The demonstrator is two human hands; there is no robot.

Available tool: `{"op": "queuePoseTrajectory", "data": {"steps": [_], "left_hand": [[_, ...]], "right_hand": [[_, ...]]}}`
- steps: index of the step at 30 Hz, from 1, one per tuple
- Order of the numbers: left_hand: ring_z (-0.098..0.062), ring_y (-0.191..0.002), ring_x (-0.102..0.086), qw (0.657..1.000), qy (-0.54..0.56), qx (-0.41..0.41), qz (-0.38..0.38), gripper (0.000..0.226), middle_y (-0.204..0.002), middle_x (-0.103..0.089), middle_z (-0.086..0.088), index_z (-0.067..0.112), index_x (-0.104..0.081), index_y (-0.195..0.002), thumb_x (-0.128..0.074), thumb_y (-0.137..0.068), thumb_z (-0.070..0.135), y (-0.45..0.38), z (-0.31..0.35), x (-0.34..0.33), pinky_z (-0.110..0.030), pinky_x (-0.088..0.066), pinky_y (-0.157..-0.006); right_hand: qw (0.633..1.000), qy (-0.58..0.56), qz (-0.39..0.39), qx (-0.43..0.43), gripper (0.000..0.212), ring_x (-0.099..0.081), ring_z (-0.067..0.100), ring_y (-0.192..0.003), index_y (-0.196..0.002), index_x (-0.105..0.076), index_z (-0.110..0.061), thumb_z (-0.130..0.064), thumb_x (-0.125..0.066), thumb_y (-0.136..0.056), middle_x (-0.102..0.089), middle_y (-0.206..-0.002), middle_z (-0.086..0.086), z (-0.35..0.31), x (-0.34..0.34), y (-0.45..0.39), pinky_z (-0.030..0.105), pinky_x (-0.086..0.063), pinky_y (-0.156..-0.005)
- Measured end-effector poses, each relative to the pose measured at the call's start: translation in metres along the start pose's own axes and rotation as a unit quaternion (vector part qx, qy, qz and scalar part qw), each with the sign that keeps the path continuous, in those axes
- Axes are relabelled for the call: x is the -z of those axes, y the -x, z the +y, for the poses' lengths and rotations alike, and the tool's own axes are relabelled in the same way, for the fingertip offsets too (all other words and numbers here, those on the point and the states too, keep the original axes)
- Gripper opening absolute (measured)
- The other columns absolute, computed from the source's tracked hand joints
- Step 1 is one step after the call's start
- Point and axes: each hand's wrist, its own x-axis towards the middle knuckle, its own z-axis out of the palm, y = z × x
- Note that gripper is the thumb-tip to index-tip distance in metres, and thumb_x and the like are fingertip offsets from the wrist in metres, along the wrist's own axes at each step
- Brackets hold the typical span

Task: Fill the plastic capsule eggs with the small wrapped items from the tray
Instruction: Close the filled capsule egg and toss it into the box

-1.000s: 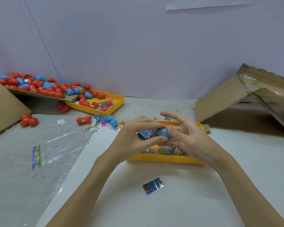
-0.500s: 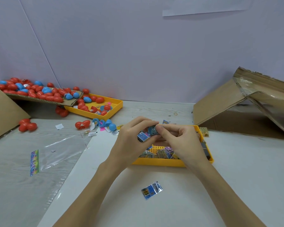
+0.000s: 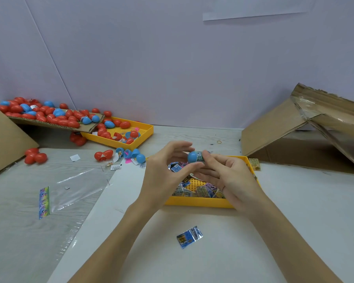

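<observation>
A blue capsule egg is held above the near yellow tray, with a wrapped item sticking out of its right end. My left hand grips the egg, thumb under it and fingers curved over and behind it. My right hand pinches the egg's right end at the wrapped item, its lower fingers stretched out beneath. The tray holds several small wrapped packets. One blue packet lies loose on the table near me.
A second yellow tray at the back left holds red and blue eggs, and more eggs are heaped on cardboard behind it. Open blue halves and red eggs lie between. A plastic bag lies left; a cardboard box stands right.
The blue egg now shows plainly between my fingertips with the wrapped item at its right end. My right fingers have spread out from a tighter pinch. Both hands stay over the near tray.
</observation>
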Motion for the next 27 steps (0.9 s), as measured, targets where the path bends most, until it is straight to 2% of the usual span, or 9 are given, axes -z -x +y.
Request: {"op": "queuePoseTrajectory", "data": {"steps": [4,8,13,16,20,27], "left_hand": [[-0.015,-0.102,-0.072,0.997,0.064,0.04,0.034,0.033,-0.105,-0.077,0.008,0.015,-0.075,-0.116,-0.081,-0.084,0.022,0.002,0.0,-0.007,-0.027,-0.058,-0.091],[-0.013,-0.117,-0.067,0.996,0.077,0.031,0.022,0.037,-0.119,-0.074,0.007,0.015,-0.072,-0.125,-0.076,-0.088,0.015,0.002,0.001,-0.009,-0.027,-0.054,-0.099],[-0.014,-0.118,-0.065,0.998,0.061,-0.016,0.016,0.037,-0.122,-0.072,0.002,0.008,-0.068,-0.129,-0.07,-0.092,0.008,0.003,0.003,-0.013,-0.026,-0.052,-0.1],[-0.015,-0.118,-0.066,0.997,0.075,-0.018,0.02,0.034,-0.121,-0.072,0.0,0.006,-0.069,-0.127,-0.068,-0.093,0.005,0.003,0.002,-0.013,-0.025,-0.052,-0.099],[-0.016,-0.118,-0.066,0.996,0.083,-0.021,0.023,0.033,-0.121,-0.073,0.0,0.005,-0.069,-0.127,-0.066,-0.094,0.006,0.003,0.002,-0.015,-0.024,-0.053,-0.098],[-0.015,-0.117,-0.067,0.993,0.116,0.002,0.027,0.031,-0.119,-0.074,0.003,0.007,-0.071,-0.125,-0.067,-0.095,0.007,0.005,0.001,-0.018,-0.024,-0.053,-0.097]], "right_hand": [[0.994,-0.1,-0.022,-0.038,0.036,-0.074,0.029,-0.107,-0.118,-0.069,0.005,-0.025,-0.064,-0.098,-0.075,-0.113,0.021,-0.001,-0.003,0.0,0.028,-0.061,-0.082],[0.986,-0.155,-0.033,-0.058,0.035,-0.071,0.03,-0.113,-0.12,-0.069,0.004,-0.022,-0.067,-0.096,-0.072,-0.119,0.022,0.0,-0.005,-0.001,0.03,-0.061,-0.083],[0.964,-0.232,-0.038,-0.126,0.027,-0.072,0.029,-0.111,-0.097,-0.081,0.0,-0.024,-0.076,-0.084,-0.071,-0.12,0.023,-0.002,-0.01,0.001,0.035,-0.062,-0.084],[0.943,-0.293,-0.04,-0.152,0.029,-0.073,0.028,-0.105,-0.096,-0.081,0.0,-0.021,-0.08,-0.077,-0.072,-0.112,0.022,-0.003,-0.015,0.003,0.037,-0.063,-0.085],[0.941,-0.301,-0.027,-0.15,0.037,-0.074,0.029,-0.102,-0.106,-0.074,0.0,-0.021,-0.08,-0.076,-0.071,-0.111,0.021,-0.004,-0.018,0.005,0.038,-0.062,-0.087],[0.951,-0.275,0.003,-0.144,0.019,-0.075,0.028,-0.095,-0.083,-0.083,-0.006,-0.025,-0.082,-0.078,-0.073,-0.1,0.018,-0.002,-0.023,0.006,0.038,-0.063,-0.082]]}}
